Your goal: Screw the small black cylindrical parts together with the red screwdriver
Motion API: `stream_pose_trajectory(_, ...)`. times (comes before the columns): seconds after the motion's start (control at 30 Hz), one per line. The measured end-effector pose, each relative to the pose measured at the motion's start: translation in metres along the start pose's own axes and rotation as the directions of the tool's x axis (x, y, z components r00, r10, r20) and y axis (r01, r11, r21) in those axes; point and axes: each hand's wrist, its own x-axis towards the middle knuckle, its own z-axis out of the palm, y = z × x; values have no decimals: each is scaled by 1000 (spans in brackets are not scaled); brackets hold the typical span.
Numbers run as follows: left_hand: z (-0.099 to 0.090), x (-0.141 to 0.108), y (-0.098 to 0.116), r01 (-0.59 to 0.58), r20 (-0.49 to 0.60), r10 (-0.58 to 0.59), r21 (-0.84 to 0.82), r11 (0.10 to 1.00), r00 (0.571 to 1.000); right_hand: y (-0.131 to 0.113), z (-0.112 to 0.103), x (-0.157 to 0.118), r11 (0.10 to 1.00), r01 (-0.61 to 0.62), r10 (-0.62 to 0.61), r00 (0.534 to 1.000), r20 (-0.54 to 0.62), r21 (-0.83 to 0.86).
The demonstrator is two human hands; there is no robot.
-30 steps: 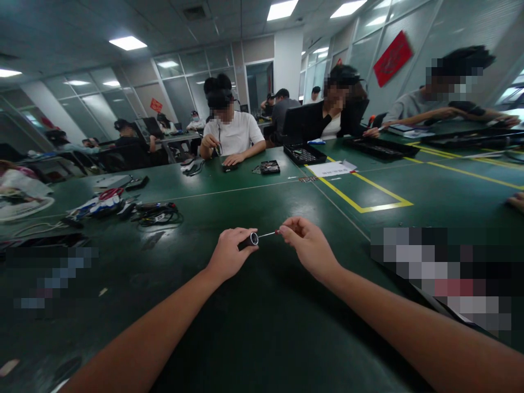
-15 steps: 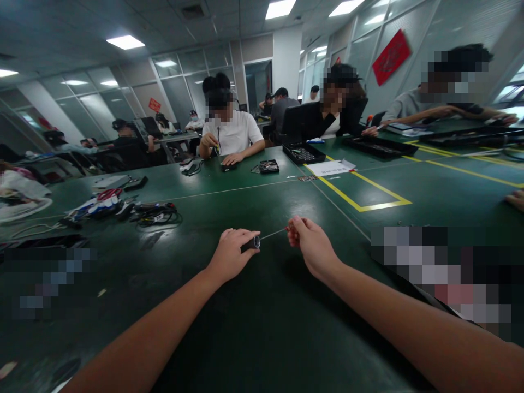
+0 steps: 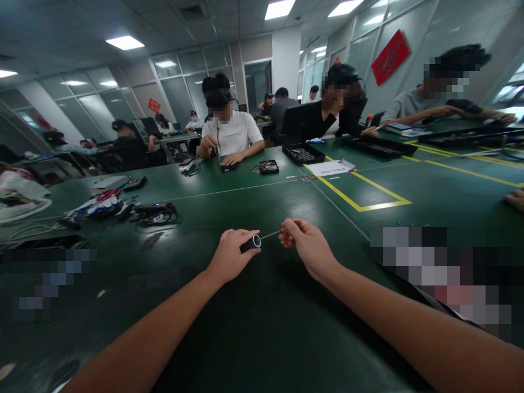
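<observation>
One black cylinder is being gripped in the left hand, its sides being clasped between thumb and fingers, and its pale-rimmed end is being turned toward the right hand. There, a thin metal shaft with a reddish end is being pinched between thumb and fingertips, the other fingers being curled in. The shaft is being pointed at the cylinder's rim; whether the two are being brought into contact cannot be told. Both things are being held over the green counter, in the gap between the hands. To the left, counter space is being taken up by a tangle of dark cables. Farther off, yellow tape is being partly covered by a white sheet, near which a black tray is being seen. Across the counter, a small dark box is being touched by a co-worker in a white shirt.
</observation>
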Motion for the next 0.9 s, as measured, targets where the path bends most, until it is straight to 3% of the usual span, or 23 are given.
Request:
stream_pose_trajectory(0.07, -1, -1, 0, 6, -7, -6, -2, 1000, 1000, -5, -2, -2, 992, 19, -19, 1000, 5, -126)
stream_pose_trajectory(0.2, -2, -2, 1, 4, -18, -4, -5, 1000, 1000, -9, -7, -3, 894, 48, -71, 997, -34, -446)
stream_pose_trajectory(0.33, -2, -2, 1, -9, -21, 9, 1, 1000, 1000, -8, -7, -3, 844, 82, -113, 993, -26, -530)
stream_pose_trajectory(0.47, -1, -3, -1, -1, -13, 1, 10, 1000, 1000, -8, -7, 0, 842, 125, -137, 990, 15, -525)
stream_pose_trajectory(0.63, 0, -2, -4, -4, -27, 4, 6, 1000, 1000, -4, -8, 2, 903, 192, -163, 981, 109, -385)
stream_pose_trajectory(0.73, -1, -1, -5, 2, -48, -1, 13, 1000, 999, 1, -8, 4, 942, 153, -117, 984, 135, -299)
stream_pose_trajectory(0.9, 0, -2, -5, 3, -41, -2, 18, 1000, 999, 2, -8, 3, 923, 73, -51, 996, 69, -378)
